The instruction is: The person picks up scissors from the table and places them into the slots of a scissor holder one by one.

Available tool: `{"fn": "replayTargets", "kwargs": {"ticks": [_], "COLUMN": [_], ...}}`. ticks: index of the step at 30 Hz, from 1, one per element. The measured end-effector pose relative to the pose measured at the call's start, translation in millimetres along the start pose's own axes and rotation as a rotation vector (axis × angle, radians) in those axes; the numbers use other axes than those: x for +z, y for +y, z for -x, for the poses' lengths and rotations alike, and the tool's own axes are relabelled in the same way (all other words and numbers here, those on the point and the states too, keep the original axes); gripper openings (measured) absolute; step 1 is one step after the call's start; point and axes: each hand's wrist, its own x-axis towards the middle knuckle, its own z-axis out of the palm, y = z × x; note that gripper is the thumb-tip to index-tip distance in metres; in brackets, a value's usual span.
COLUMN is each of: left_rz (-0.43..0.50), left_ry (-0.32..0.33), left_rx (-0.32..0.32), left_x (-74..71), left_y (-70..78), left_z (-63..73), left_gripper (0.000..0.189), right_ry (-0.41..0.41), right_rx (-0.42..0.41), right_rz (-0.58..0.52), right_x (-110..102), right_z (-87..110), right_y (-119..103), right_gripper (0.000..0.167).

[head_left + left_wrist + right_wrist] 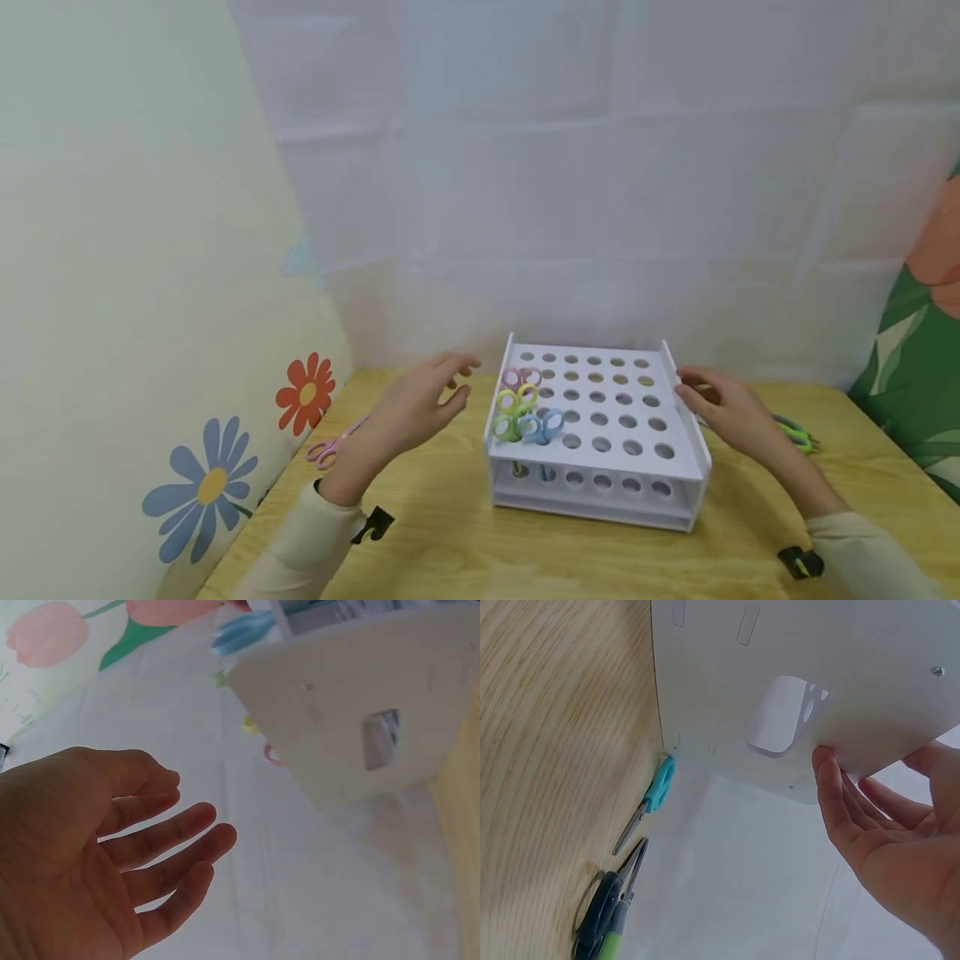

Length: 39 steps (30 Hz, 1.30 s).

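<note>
A white rack point(615, 467) with rows of round holes stands on the table. Four pairs of scissors are in the holes along its left side: pink scissors point(512, 377), yellow scissors point(507, 402), green scissors point(505, 429) and blue scissors point(553, 423). To the left of the rack, my left hand point(420, 404) hovers with its fingers spread and loosely bent, holding nothing. At the right, my right hand point(731, 412) grips the upper edge of the rack's side panel point(727, 690), with fingertips against its outer face.
Pink-handled scissors point(324, 452) lie on the wooden table point(442, 542) by my left forearm. Right of the rack lie teal-handled scissors point(658, 787) and a tool with dark and green handles point(604, 919) and pointed metal tips. A white sheet point(585, 208) hangs behind.
</note>
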Motion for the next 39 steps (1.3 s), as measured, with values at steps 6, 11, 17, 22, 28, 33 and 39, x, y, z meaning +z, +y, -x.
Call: {"fn": "replayTargets", "kwargs": {"ticks": [6, 11, 17, 22, 28, 33, 39], "left_rz": [-0.022, -0.08, -0.146, -0.2, -0.173, -0.163, -0.175], "left_ry": [-0.077, -0.113, -0.175, -0.263, -0.325, -0.37, -0.331], "left_rx": [-0.147, -0.261, -0.427, -0.534, -0.586, -0.598, -0.55], "left_x": [13.4, 14.3, 9.1, 10.2, 14.2, 14.7, 17.2], "left_y": [-53.0, -90.0, -110.5, -128.1, -148.5, -157.3, -160.3], "left_z": [33.4, 59.6, 92.6, 112.1, 122.7, 129.1, 136.0], "left_gripper": [0.036, 0.035, 0.044, 0.056, 0.049, 0.022, 0.029], "right_ry": [0.015, 0.021, 0.019, 0.025, 0.032, 0.034, 0.045], "right_rx": [-0.026, -0.021, -0.021, -0.024, -0.014, -0.02, -0.04], "right_rz": [-0.016, -0.014, -0.008, -0.005, -0.013, -0.005, -0.001], "right_x": [2.6, 2.0, 1.9, 1.0, -0.6, 0.5, 0.5], "right_z": [-0.2, -1.8, -2.9, -1.7, -0.1, 0.7, 0.3], "right_y": [1.1, 5.4, 4.1, 3.4, 3.0, 3.0, 2.3], "right_gripper": [0.054, 0.054, 0.054, 0.054, 0.053, 0.052, 0.051]}}
